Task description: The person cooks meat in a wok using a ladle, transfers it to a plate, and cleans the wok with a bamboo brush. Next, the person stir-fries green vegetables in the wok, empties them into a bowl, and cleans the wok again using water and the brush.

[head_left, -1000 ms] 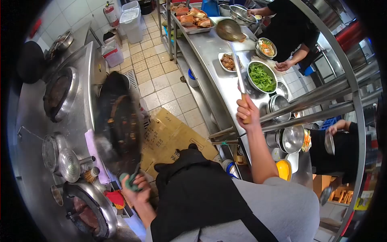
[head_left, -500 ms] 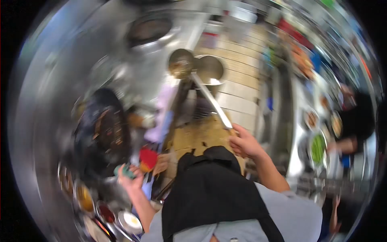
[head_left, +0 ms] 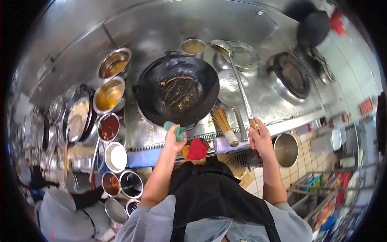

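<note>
My left hand (head_left: 176, 139) is closed around a folded green cloth (head_left: 173, 126) at the near rim of a black wok (head_left: 150, 86). Brown oily scraps lie in the bottom of the wok. In my right hand (head_left: 261, 139) is the wooden grip of a long-handled ladle (head_left: 241, 85). Its bowl end reaches over the stove, to the right of the wok and near metal bowls. Between my hands a bamboo brush (head_left: 221, 119) rests beside a round strainer (head_left: 229, 88). A red cloth (head_left: 197, 149) hangs at the stove's front edge.
Bowls of yellow liquid (head_left: 109, 96) and red sauce (head_left: 109, 128) stand left of the wok, with a white container (head_left: 116, 157) nearer. Another person (head_left: 66, 209) is at lower left. A second burner (head_left: 289, 76) sits right; a deep pot (head_left: 286, 150) stands below.
My view has swung from the aisle to face the stove, bringing the wok to the middle. The ladle has moved from beside the pots to above the stove. Both hands keep their hold.
</note>
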